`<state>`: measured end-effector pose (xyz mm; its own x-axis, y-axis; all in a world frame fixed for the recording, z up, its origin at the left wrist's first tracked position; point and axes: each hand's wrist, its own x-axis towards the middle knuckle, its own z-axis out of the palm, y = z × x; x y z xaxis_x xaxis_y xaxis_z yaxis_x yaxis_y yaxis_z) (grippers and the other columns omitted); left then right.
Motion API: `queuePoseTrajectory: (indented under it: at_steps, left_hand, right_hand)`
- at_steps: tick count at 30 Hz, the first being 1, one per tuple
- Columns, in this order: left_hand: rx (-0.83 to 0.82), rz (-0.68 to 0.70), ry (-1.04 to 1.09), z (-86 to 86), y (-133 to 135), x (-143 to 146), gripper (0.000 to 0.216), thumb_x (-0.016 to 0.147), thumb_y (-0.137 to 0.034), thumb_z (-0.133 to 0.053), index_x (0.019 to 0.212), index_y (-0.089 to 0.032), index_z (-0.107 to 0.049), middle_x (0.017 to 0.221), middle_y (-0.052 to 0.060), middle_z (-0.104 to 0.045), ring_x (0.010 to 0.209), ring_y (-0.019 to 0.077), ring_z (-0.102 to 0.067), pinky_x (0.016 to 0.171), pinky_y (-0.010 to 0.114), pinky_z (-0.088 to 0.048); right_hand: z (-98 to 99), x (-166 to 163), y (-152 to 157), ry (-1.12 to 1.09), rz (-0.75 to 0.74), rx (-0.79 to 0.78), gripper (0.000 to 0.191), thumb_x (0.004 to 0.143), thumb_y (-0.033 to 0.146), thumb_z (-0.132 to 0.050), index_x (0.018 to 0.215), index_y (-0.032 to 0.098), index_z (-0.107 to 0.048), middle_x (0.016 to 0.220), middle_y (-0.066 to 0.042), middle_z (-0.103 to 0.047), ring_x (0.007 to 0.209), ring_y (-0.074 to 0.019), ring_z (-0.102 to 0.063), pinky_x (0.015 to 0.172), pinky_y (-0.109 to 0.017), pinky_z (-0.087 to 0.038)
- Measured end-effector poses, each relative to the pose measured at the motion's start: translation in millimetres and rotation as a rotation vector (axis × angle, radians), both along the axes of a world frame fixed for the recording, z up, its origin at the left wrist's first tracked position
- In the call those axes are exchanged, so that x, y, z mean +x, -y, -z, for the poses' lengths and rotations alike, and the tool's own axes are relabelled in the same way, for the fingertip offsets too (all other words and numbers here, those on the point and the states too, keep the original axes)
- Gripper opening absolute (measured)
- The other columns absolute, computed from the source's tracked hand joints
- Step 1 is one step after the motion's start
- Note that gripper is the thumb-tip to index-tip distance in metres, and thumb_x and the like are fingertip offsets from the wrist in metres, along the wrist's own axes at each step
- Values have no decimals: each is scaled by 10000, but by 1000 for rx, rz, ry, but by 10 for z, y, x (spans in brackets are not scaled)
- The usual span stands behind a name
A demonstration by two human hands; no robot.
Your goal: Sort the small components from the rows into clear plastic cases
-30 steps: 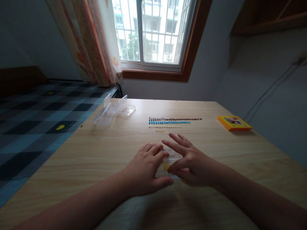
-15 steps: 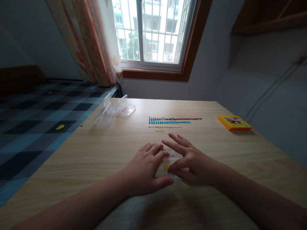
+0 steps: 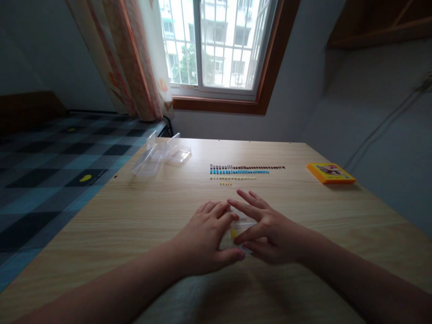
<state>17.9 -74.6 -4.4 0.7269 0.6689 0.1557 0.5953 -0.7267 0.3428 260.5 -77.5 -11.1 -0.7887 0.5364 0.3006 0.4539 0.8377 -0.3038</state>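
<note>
A small clear plastic box [image 3: 248,221] with its lid up stands on the table in front of me. Yellow pieces [image 3: 234,233] show inside it. My left hand [image 3: 211,236] curves around the box's left side, forefinger at the back and thumb at the front, and steadies it. From the right, my right hand [image 3: 266,229] reaches into the box. Its thumb and one finger come close together low in the box, while the other fingers stretch out above. Whatever lies between those fingertips is hidden or too small to make out.
Beyond my hands lie rows of tiny pieces: dark brown [image 3: 258,168], blue [image 3: 236,172], pale yellow [image 3: 232,178] and a short yellow row [image 3: 226,184]. Open clear boxes [image 3: 148,165] stand back left. An orange box [image 3: 330,173] sits at right on the wooden table [image 3: 141,216].
My right thumb and finger have shifted slightly inside the box. My left hand stays around it, and the rows look the same.
</note>
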Motion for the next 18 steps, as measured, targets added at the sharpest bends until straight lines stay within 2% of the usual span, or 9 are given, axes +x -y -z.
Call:
queuePoseTrajectory:
  at_steps: [5, 8, 10, 13, 16, 18]
  left_hand:
    - [11, -3, 19, -15, 3, 2, 639, 781, -613, -751, 1270, -216, -638, 1364, 135, -587, 1285, 374, -505, 1135, 576, -361]
    - [22, -9, 0, -31, 14, 5, 660, 783, -625, -745, 1284, -210, -633, 1367, 145, -583, 1290, 377, -500, 1137, 578, -357]
    - [21, -12, -13, -39, 18, 6, 674, 784, -631, -743, 1296, -208, -630, 1376, 152, -576, 1285, 378, -502, 1130, 575, -365]
    - [17, -11, -6, -45, 17, 9, 658, 784, -619, -749, 1288, -212, -633, 1359, 145, -585, 1265, 372, -515, 1119, 568, -379]
    - [11, -8, 3, -51, 14, 9, 649, 784, -612, -750, 1282, -213, -633, 1350, 144, -589, 1260, 372, -517, 1117, 570, -382]
    - [9, -10, 3, -54, 13, 7, 647, 782, -604, -755, 1279, -210, -633, 1347, 146, -589, 1263, 374, -513, 1119, 567, -381]
  right_hand:
    - [-33, 35, -31, -113, -7, -11, 195, 901, 250, -690, 1034, 342, -799, 1692, 29, -239, 1573, -334, -145, 1236, -616, -176]
    - [-40, 97, -116, -264, 89, 18, 180, 937, 234, -641, 1004, 290, -798, 1624, -32, -400, 1540, -319, -257, 1219, -581, -269]
    - [-9, 139, -202, -356, 200, 53, 184, 952, 220, -615, 979, 259, -792, 1505, -80, -545, 1445, -308, -417, 1168, -553, -361]
    - [85, 166, -343, -462, 353, 36, 183, 951, 226, -607, 949, 234, -789, 1207, -108, -707, 1179, -275, -616, 1037, -499, -480]
    - [181, 138, -457, -522, 426, -81, 179, 925, 233, -617, 945, 207, -792, 1015, -101, -715, 965, -234, -660, 824, -388, -555]
    - [218, 104, -514, -537, 446, -154, 192, 913, 238, -613, 967, 194, -792, 978, -95, -700, 830, -194, -646, 654, -306, -531]
